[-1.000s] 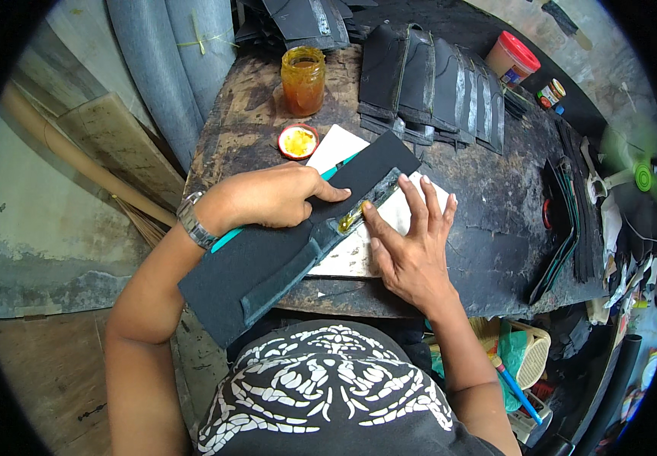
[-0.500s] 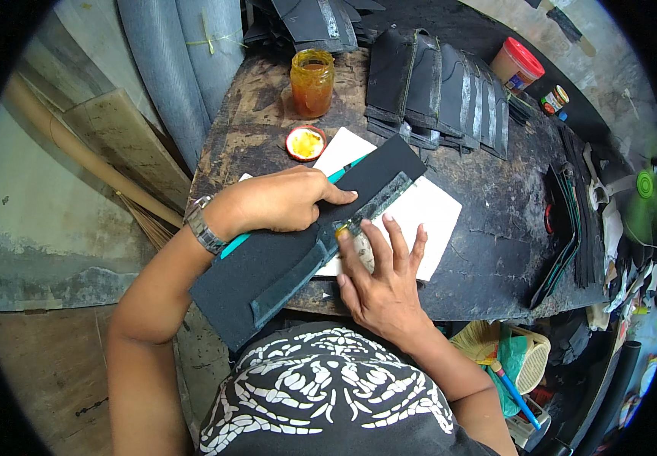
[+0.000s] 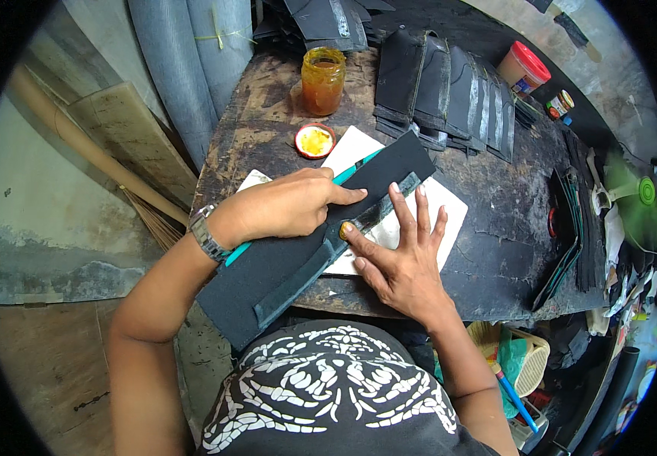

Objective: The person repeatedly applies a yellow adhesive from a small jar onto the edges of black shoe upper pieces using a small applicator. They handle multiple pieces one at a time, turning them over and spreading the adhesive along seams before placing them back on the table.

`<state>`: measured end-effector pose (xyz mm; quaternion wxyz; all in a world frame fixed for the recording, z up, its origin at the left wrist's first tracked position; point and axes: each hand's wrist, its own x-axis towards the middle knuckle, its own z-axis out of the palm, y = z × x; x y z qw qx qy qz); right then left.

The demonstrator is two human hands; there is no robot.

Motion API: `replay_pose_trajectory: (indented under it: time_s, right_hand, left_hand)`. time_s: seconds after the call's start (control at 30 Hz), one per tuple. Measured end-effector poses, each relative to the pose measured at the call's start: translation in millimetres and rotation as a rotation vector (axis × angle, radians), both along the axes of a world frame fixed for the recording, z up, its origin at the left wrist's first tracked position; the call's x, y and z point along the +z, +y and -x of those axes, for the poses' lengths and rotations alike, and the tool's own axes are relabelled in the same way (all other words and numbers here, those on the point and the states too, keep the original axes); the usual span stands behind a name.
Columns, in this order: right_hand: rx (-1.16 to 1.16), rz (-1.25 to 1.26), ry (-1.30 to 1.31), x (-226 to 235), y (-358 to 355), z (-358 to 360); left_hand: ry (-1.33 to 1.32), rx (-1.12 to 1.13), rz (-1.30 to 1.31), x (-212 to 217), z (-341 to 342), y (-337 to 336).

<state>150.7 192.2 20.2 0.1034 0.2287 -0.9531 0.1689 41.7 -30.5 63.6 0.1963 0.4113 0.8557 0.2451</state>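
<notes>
Right hand (image 3: 399, 258) lower along black strip (image 3: 321, 243)

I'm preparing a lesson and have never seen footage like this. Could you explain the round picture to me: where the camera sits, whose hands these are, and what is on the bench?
The camera is worn on a person's head and looks down through a wide fisheye lens, so straight edges bend. Both bare hands belong to that person. The left hand presses flat on a long black strip lying over a white board. The right hand spreads its fingers along the strip's folded edge; its thumb tip looks smeared yellow. On the worn dark bench also stand a jar of amber liquid, a small lid of yellow paste and a row of black pieces.
</notes>
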Motion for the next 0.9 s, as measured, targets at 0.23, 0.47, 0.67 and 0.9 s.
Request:
replay_pose_trajectory:
  time_s: [0.23,0.47,0.67,0.9]
  right_hand:
    - [0.028,0.029,-0.025,-1,-8,-4]
    - [-0.009,0.091,0.079,-4,-8,1]
    - [0.122,0.137,-0.028,2,4,1]
    - [-0.201,-0.008,0.110,-9,-1,0]
  left_hand:
    - [0.063,0.013,-0.074,-5,-8,-3]
    - [0.181,0.021,-0.150,-10,-15,-5]
    - [0.204,0.020,-0.173,-12,-17,-3]
    - [0.329,0.050,-0.314,-27,2,20]
